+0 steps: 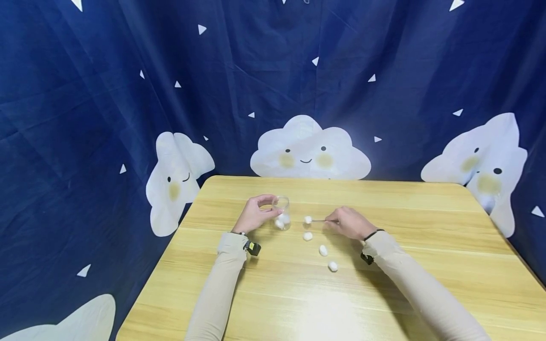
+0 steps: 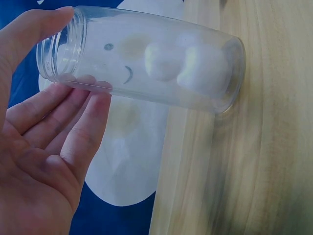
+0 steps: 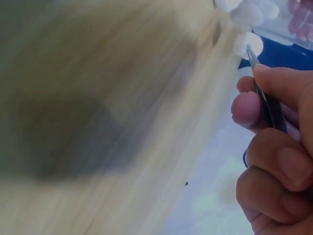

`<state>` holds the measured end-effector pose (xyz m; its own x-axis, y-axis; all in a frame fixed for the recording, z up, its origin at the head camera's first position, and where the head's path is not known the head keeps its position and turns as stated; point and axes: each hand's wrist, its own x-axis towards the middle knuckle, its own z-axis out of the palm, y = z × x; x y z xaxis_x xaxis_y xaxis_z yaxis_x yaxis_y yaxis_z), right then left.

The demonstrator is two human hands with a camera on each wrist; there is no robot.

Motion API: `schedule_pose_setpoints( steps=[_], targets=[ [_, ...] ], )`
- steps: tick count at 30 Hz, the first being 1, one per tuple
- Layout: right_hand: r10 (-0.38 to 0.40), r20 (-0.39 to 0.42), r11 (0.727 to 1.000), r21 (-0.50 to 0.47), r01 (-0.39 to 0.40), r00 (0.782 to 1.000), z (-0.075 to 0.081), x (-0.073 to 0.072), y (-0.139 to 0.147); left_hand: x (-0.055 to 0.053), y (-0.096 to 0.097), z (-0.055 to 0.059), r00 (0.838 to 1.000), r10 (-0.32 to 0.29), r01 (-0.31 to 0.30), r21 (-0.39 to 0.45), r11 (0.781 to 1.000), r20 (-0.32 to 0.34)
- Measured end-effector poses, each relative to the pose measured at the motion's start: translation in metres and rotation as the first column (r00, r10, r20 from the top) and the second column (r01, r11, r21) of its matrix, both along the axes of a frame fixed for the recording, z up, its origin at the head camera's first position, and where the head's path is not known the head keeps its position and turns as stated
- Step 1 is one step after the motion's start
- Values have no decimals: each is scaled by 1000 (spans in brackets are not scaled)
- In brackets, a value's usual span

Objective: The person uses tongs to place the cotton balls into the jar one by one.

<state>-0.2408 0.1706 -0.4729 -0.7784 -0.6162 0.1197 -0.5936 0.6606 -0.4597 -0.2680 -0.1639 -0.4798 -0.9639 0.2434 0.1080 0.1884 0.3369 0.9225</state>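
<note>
My left hand (image 1: 255, 213) grips a clear plastic jar (image 2: 132, 88) near its threaded mouth, thumb on one side and fingers on the other. The jar stands upright on the table, with several white cotton balls (image 2: 203, 71) at its bottom. Tweezers (image 3: 266, 100) are pinched in my right hand (image 1: 350, 222), their tips pointing left toward the jar. Between those tips is a cotton ball (image 3: 248, 45), a short way right of the jar. Three more lie in a slanting row on the table: a near-jar cotton ball (image 1: 308, 236), a middle cotton ball (image 1: 323, 250) and a front cotton ball (image 1: 332, 266).
The light wood table (image 1: 273, 293) carries all of this. Behind it and along its left and right sides hangs a dark blue curtain (image 1: 264, 71) printed with white clouds and triangles. Each wrist wears a small black camera, such as the left wrist camera (image 1: 252, 248).
</note>
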Motion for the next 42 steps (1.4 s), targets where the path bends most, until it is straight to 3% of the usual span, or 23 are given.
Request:
schedule_pose_setpoints(
  steps=[9,19,29,38,42],
  targets=[
    [-12,1,1000,-25,12,1000,8,-2,6,0,-1,0,1000,-10,10,21,1000,13],
    [-20,-57,1000,-14,19,998,20,-3,6,1,-1,1,1000,-25,25,39,999,8],
    [-20,-63,1000,-3,20,998,33,-8,3,0,-1,0,1000,-7,7,19,1000,0],
    [4,-131,1000,-10,-6,991,45,-12,1,1,0,1,1000,-20,20,26,999,-6],
    [10,-120,1000,-3,-11,993,52,-14,-2,0,0,0,1000,-19,19,24,1000,-8]
  ],
)
